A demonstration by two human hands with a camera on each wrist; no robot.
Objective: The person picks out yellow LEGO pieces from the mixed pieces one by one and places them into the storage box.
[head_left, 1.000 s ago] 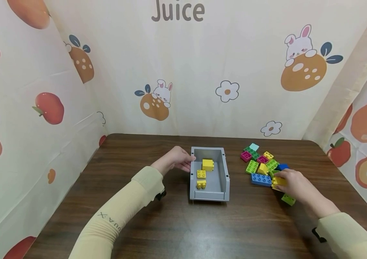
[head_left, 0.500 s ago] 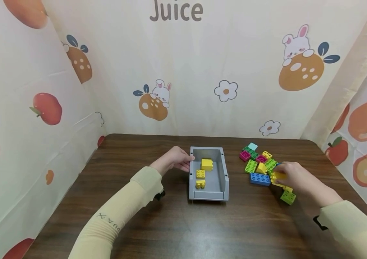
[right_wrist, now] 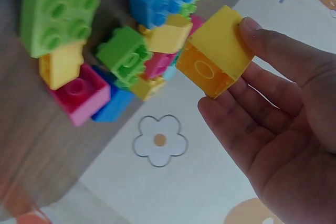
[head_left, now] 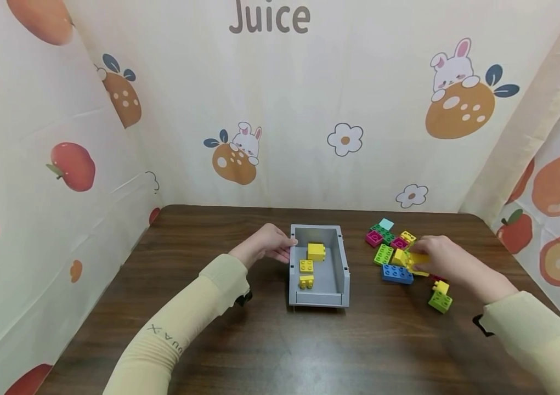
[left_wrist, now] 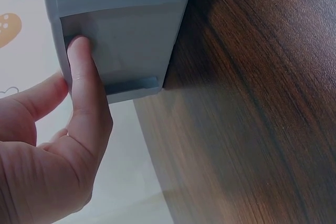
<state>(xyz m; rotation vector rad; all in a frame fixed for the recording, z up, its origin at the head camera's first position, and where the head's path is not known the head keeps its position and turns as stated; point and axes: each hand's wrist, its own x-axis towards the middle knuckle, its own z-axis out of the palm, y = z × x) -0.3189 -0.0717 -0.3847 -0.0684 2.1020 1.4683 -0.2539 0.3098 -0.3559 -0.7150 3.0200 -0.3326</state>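
Observation:
My left hand (head_left: 271, 242) pinches the left wall of a grey plastic bin (head_left: 330, 278), thumb over the rim and a finger flat against the outer side (left_wrist: 123, 45). In the bin lie a large yellow brick (head_left: 316, 252) and two smaller yellow bricks (head_left: 306, 266). To the right, my right hand (head_left: 442, 262) holds a yellow toy brick (right_wrist: 223, 45) between thumb and fingers, its hollow underside showing in the right wrist view. That brick is raised over a loose pile of colored bricks, near a blue brick (head_left: 397, 274) and a sloped yellow brick (head_left: 399, 257).
The pile on the brown wooden table (head_left: 201, 329) also has lime bricks (head_left: 383, 254), magenta bricks (head_left: 374, 238) and a pale blue piece (head_left: 385, 224). A lime brick (head_left: 440, 302) lies nearest the front. A printed curtain (head_left: 289, 109) stands behind and at the sides.
My right hand has lifted the yellow brick from the pile and moved slightly up and left with it, uncovering a small yellow brick by the front lime one. My left hand stays on the bin.

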